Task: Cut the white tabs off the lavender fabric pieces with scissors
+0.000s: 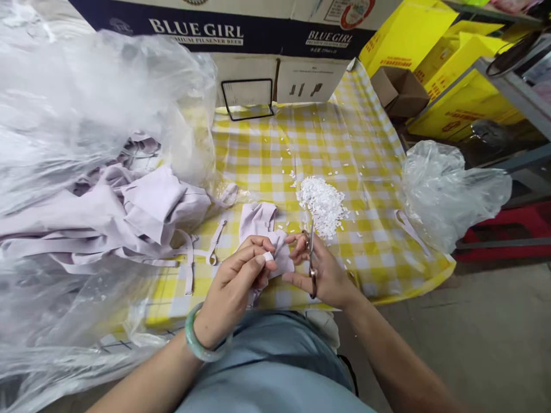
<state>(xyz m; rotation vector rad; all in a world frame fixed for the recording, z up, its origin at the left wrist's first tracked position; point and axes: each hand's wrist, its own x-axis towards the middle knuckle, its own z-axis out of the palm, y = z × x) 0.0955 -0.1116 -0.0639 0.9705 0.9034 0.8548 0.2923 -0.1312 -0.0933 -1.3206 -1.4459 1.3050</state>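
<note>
My left hand [239, 272], with a green bangle at the wrist, is closed in a pinch. A small white label [268, 256] shows between its thumb and fingertips. Pale lilac fabric [260, 218] lies beneath and beyond these fingers, part of it hidden by the hand. In my right hand [327, 272] is a pair of scissors [312, 252], its handle loops around the fingers and its blades pointing away from me. Just past the scissors, a heap of tiny white labels [322, 201] rests on the yellow checked tablecloth [258, 146], with some scattered around it.
Lilac garments with straps [142, 206] are piled at left, among clear plastic sheeting [107, 97]. A beer carton [275, 34] closes off the back, a black wire frame [247, 117] before it. Another plastic bag [451, 195] hangs over the right edge, near yellow bags [408, 34].
</note>
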